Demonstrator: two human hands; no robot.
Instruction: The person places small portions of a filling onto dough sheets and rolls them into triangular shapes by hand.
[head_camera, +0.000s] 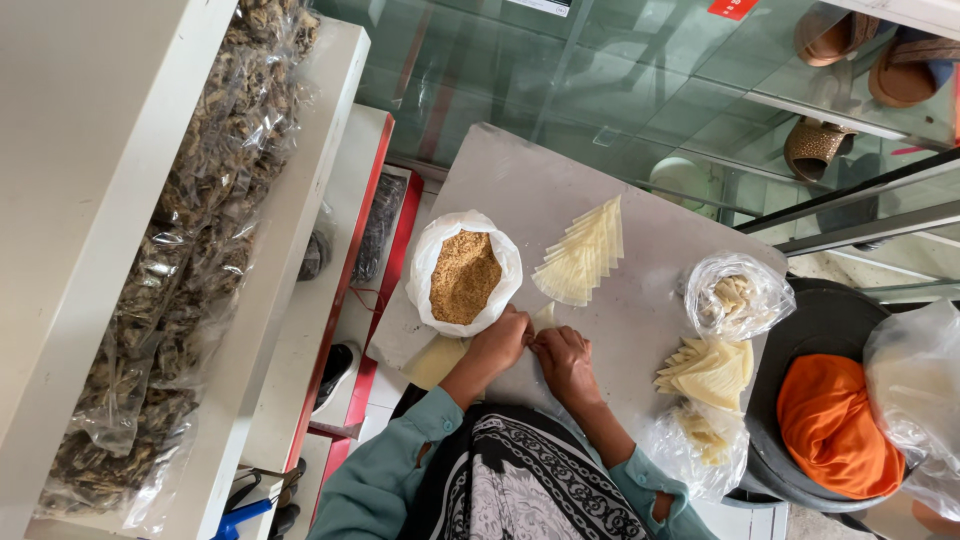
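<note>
Both hands (535, 350) pinch wrapper (543, 316); white bag (432, 252) holds brown filling (464, 277).

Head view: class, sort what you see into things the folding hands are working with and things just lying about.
In use: left hand, right hand, pastry piece, filling bag, fanned pastry sheets, folded triangles.

Lying about: orange cloth, sandals, bagged dried goods.

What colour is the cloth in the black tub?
Orange cloth, in the black tub; head view.

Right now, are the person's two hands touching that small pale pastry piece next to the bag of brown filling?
Touching. The head view shows the left hand and right hand with fingertips pinching the pale pastry piece between them.
</note>
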